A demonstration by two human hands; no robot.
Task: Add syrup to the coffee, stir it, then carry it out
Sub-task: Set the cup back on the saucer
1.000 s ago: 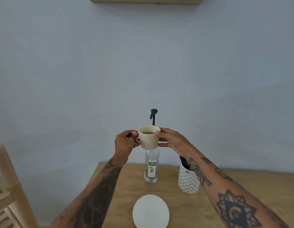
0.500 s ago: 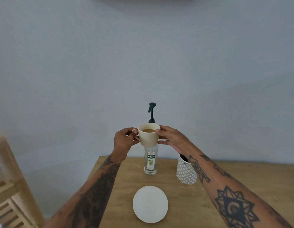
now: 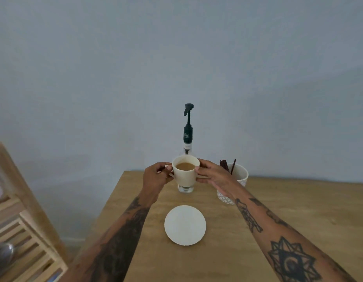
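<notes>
A cream cup (image 3: pixel 185 177) with light brown coffee hangs in the air above the wooden table (image 3: pixel 298 216). My left hand (image 3: pixel 156 177) pinches its handle on the left side. My right hand (image 3: pixel 212 174) steadies the cup's right wall with thumb and fingers. Directly behind the cup stands a clear syrup bottle (image 3: pixel 188 135) with a dark pump head; its lower body is mostly hidden by the cup. A round white saucer (image 3: pixel 185 225) lies on the table below and in front of the cup.
A patterned white holder (image 3: pixel 240 176) with dark stir sticks stands to the right of the bottle, partly behind my right wrist. A slatted wooden rack (image 3: pixel 24 231) sits at the lower left, beyond the table's left edge. A plain wall rises behind.
The view has tilted downward, so more of the table shows. The cup, held in both hands, now sits lower against the bottle, whose pump stands clear above the rim.
</notes>
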